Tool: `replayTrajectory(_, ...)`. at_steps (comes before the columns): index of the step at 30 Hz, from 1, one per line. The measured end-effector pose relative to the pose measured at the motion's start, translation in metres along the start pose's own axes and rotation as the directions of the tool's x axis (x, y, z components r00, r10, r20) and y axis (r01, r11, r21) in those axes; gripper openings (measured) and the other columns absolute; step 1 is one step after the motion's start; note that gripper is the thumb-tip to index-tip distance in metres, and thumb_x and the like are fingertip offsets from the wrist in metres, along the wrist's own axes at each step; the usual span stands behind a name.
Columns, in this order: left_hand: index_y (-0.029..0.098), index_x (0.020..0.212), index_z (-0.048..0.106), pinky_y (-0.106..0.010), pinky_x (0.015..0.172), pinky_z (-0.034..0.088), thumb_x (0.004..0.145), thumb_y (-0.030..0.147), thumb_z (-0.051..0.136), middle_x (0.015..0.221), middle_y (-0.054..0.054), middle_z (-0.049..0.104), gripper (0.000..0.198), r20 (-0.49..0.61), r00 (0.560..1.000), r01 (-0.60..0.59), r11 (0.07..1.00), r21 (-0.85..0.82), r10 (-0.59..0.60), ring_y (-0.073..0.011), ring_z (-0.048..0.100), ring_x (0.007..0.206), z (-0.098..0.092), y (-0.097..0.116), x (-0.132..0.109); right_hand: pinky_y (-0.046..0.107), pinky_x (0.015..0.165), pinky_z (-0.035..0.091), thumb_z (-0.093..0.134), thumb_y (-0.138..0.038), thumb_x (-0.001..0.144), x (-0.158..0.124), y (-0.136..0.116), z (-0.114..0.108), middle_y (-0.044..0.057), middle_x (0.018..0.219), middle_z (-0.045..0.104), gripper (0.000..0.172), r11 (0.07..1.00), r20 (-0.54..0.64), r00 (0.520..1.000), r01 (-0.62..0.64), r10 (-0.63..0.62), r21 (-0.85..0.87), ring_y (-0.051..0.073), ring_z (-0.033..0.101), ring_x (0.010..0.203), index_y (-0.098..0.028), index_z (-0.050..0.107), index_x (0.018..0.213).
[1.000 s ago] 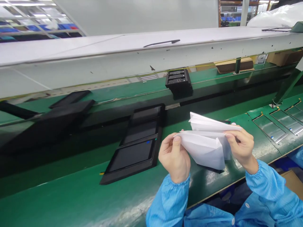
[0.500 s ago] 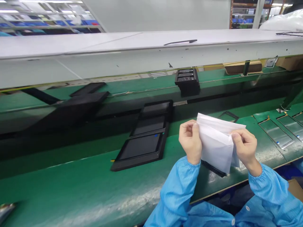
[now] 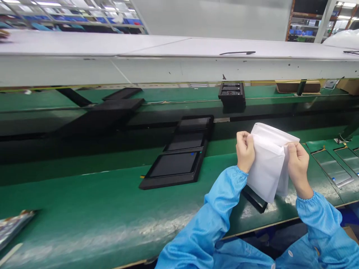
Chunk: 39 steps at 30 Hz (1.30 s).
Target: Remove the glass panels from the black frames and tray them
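Observation:
Both my hands hold a white paper pouch up above the green belt, its folded layers showing at the top edge. My left hand pinches its left side, and my right hand pinches its right side. Below the pouch lies a black-edged flat panel, mostly hidden by the paper. To the left of my hands, black-framed display panels lie end to end on the belt. Glass panels lie to the right of my right hand.
A green conveyor belt runs across the view beneath a long white shelf. A small black stacked block stands farther back. A printed packet lies at the lower left. Cardboard sits behind the belt.
My hands have drawn closer together, and the white pouch has narrowed and turned more upright. The whole scene has shifted right in view.

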<state>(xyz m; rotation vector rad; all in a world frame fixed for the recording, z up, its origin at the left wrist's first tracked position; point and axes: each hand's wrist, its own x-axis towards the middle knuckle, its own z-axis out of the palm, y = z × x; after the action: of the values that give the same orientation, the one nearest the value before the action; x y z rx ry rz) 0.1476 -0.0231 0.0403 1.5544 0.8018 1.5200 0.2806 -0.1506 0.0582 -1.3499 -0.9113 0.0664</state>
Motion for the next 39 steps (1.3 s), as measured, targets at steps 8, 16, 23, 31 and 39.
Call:
replayTrajectory(8, 0.022, 0.127, 0.053, -0.032, 0.086, 0.049, 0.102, 0.056, 0.061, 0.103, -0.006, 0.067, 0.042, 0.063, 0.997, 0.039, 0.997, -0.068, -0.035, -0.0208, 0.066, 0.092, 0.002, -0.018, -0.001, 0.036, 0.084, 0.057, 0.072, -0.044, 0.093, 0.003, 0.005, 0.007, 0.005, 0.091, 0.080, 0.023, 0.999, -0.014, 1.000, 0.009, -0.009, -0.032, 0.024, 0.074, 0.086, -0.021, 0.076, 0.092)
replayTrajectory(16, 0.015, 0.150, 0.055, -0.046, 0.101, 0.057, 0.051, 0.058, 0.104, 0.136, -0.022, 0.071, 0.119, 0.641, 0.726, 0.386, 0.919, -0.080, -0.249, -0.0400, 0.070, 0.121, -0.055, -0.072, -0.035, 0.039, 0.086, 0.059, 0.076, -0.049, 0.090, 0.015, 0.026, 0.014, 0.006, 0.087, 0.080, 0.028, 0.998, -0.053, 0.999, 0.001, 0.003, 0.068, 0.025, 0.075, 0.087, -0.021, 0.075, 0.086)
replayTrajectory(23, 0.012, 0.120, 0.073, -0.045, 0.097, 0.060, 0.056, 0.047, 0.101, 0.119, -0.016, 0.080, 0.079, 0.548, 0.753, 0.461, 0.886, -0.046, -0.363, -0.0358, 0.074, 0.110, -0.040, -0.091, -0.024, 0.039, 0.090, 0.056, 0.078, -0.047, 0.086, 0.030, 0.034, 0.022, 0.005, 0.089, 0.078, 0.027, 0.990, -0.013, 0.997, -0.075, 0.078, 0.121, 0.024, 0.072, 0.090, -0.021, 0.073, 0.086)
replayTrajectory(31, 0.013, 0.110, 0.074, -0.047, 0.100, 0.060, 0.056, 0.045, 0.099, 0.112, -0.016, 0.082, 0.067, 0.396, 0.798, 0.511, 0.858, -0.046, -0.454, -0.0366, 0.076, 0.109, -0.041, -0.098, -0.020, 0.038, 0.091, 0.057, 0.075, -0.045, 0.084, 0.033, 0.029, 0.039, 0.005, 0.092, 0.079, 0.024, 0.974, 0.045, 0.992, -0.125, 0.118, 0.191, 0.024, 0.073, 0.093, -0.022, 0.072, 0.086)
replayTrajectory(39, 0.015, 0.106, 0.078, -0.048, 0.089, 0.067, 0.041, 0.035, 0.107, 0.103, -0.018, 0.084, 0.075, 0.419, 0.723, 0.614, 0.789, -0.025, -0.550, -0.0420, 0.080, 0.101, -0.058, -0.093, -0.011, 0.036, 0.092, 0.059, 0.067, -0.045, 0.095, 0.024, 0.029, 0.064, 0.004, 0.096, 0.080, 0.024, 0.973, 0.089, 0.991, -0.118, 0.102, 0.200, 0.024, 0.075, 0.096, -0.022, 0.072, 0.091)
